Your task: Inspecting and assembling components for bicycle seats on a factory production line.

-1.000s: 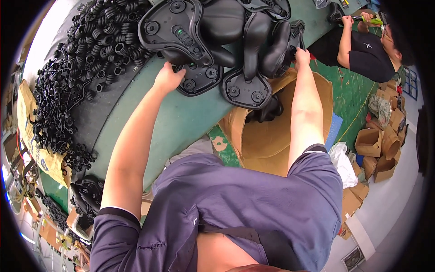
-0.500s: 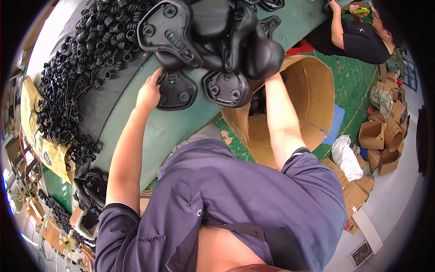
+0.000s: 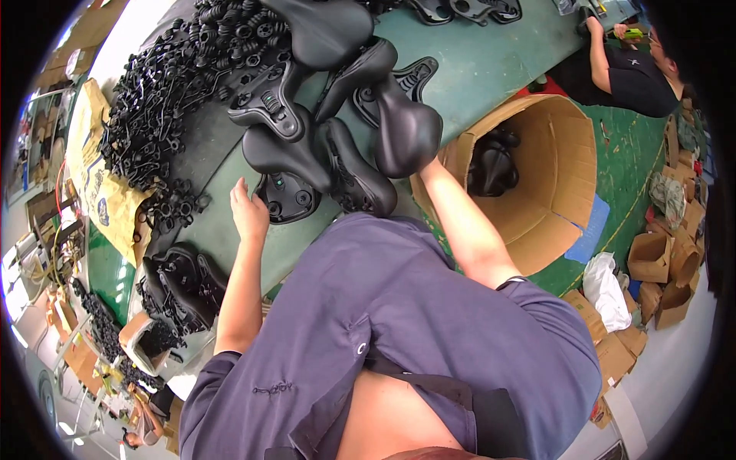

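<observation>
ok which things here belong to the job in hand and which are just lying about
Seemingly in the job:
black saddles by left hand and right hand
green tabletop under them

Seemingly lying about:
white bag
blue sheet
cardboard boxes at right

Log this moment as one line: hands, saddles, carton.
left hand: open beside upturned bicycle saddle | right hand: at black saddle, grip hidden | green table: saddles piled | cardboard carton: black items inside
</observation>
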Motion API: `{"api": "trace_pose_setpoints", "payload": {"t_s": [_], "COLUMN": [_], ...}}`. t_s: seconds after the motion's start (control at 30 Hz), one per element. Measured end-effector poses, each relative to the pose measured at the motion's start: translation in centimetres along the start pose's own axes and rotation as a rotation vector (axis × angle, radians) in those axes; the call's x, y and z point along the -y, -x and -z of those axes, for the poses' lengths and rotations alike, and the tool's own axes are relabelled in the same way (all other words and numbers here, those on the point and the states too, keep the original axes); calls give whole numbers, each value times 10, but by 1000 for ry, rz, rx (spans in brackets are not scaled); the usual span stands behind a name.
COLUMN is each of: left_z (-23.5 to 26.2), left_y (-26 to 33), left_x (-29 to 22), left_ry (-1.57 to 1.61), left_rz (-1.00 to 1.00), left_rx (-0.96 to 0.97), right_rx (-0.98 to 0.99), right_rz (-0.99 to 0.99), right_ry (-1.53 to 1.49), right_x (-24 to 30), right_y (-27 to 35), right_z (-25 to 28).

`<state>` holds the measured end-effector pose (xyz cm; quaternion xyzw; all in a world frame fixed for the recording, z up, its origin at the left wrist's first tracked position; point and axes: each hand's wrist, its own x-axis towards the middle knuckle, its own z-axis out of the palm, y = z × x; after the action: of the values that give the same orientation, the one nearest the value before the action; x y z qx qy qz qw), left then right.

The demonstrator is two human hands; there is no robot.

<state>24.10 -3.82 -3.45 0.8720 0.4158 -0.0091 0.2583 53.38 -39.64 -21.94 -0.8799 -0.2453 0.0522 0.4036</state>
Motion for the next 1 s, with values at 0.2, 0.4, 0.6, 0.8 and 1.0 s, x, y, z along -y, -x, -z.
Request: {"api": "trace_pose_setpoints", "payload": {"t_s": [0.2,0.4,0.6,0.8,1.0], "left_z": [25,-21,-92,-88,-28], "left_y": [-26,-97,-144,-160,-161], "left_x": [-137,-209,-222,-221,-239], "left_ry": [47,-54,-91,41,399], "left_rz": [-599,-554,-234,-391,-210], "left_rx": [-317,-21,174,4,282], "right_rx": [351,485,670,849,715], "right_rz": [-758,-1122,-1338,-1282,-1237], "right_ry": [-1127,-1456,-1485,-1807,-1459], "right_x": [128,125,130,83,118], "right_y": [-14,-26,-60,-22,-59], "right_z": [79,143,185,139,168]}}
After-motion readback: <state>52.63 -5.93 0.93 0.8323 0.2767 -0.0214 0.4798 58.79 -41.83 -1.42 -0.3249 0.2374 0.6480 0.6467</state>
